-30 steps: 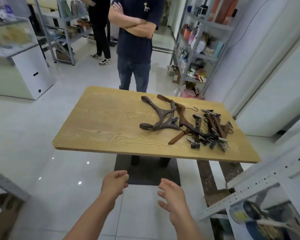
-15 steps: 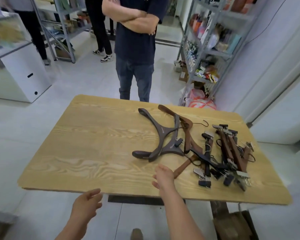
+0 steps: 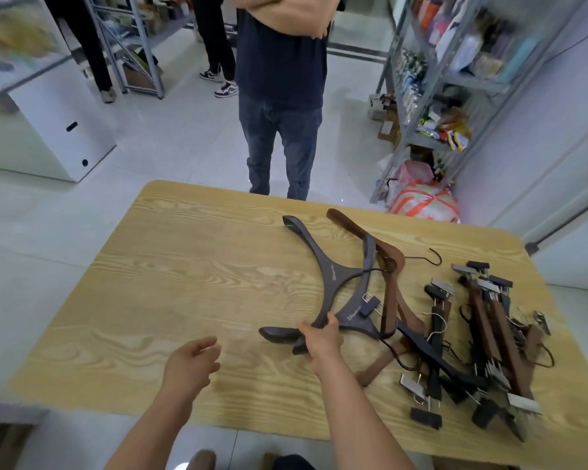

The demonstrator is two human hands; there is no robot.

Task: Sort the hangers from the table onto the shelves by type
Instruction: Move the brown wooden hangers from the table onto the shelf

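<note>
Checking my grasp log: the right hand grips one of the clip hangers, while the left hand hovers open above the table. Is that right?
Not quite. In the head view the right hand grips the dark wide-shouldered hanger near its lower end; the clip hangers lie untouched further right. The left hand does hover open above the table.

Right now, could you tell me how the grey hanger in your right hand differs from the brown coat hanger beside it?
The grey hanger is dark grey; the brown hanger is reddish brown. The right hand grips the grey hanger's near arm; no hand touches the brown hanger. Both are broad, curved coat hangers on the table.
</note>
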